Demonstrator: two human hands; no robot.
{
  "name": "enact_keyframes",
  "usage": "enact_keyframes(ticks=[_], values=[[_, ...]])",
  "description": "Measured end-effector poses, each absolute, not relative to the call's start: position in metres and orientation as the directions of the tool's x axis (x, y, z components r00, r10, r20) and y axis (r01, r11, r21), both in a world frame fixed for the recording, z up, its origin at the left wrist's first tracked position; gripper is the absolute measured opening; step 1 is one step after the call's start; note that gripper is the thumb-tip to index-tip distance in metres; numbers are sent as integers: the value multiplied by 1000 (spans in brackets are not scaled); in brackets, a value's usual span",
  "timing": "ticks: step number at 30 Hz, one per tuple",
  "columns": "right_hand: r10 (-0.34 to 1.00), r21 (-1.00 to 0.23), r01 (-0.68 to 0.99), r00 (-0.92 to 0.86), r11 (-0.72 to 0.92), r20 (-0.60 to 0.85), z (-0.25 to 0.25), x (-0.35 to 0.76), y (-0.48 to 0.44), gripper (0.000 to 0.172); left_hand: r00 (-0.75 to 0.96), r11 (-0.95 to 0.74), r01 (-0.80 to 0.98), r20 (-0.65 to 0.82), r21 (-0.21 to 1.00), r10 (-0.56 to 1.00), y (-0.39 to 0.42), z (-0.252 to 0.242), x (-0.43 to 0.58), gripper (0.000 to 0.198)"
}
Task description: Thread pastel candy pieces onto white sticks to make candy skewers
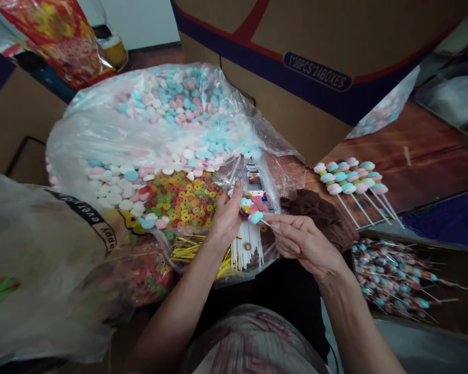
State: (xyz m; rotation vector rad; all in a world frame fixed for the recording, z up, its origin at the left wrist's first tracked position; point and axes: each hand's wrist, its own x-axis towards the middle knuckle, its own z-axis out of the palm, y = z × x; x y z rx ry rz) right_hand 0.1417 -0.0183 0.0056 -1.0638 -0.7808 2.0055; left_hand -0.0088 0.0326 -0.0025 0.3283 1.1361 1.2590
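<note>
A candy skewer point(256, 217) with pastel pieces on a white stick is between my hands, a blue piece at its lower end. My left hand point(226, 218) is closed around its upper end, with the thumb pointing up; a colourful printed wrapper seems to lie against the candies. My right hand point(302, 239) pinches the stick below the blue piece. Beneath them are white sticks point(245, 254), printed clear wrappers point(259, 179) and gold twist ties point(189, 248). Ring-shaped gummies point(185, 200) lie left of my left hand.
Behind is a large clear bag point(140, 140) of pink, white and blue candies. Several finished skewers point(351, 176) rest at the right, above a box of wrapped skewers point(393, 275). A brown cloth point(320, 215) lies beside my right hand. A big carton point(296, 78) stands behind.
</note>
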Motion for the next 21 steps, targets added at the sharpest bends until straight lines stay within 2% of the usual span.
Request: enact_keyframes(ticks=[3, 9, 14, 21], values=[[812, -779, -298, -409, -551, -417, 7, 147, -19, 33, -138, 356, -554, -504, 753, 852, 34, -4, -8, 46], [862, -888, -119, -324, -445, -389, 19, 151, -24, 36, -120, 400, -506, -521, 764, 845, 39, -5, -11, 49], [892, -924, -54, -287, -379, -349, 16, 149, -25, 39, -96, 413, -522, -532, 746, 841, 37, -1, -10, 50], [965, -982, 134, -210, -133, -160, 5, 133, -23, 30, -24, 418, -553, -515, 721, 857, 27, 1, -6, 44]])
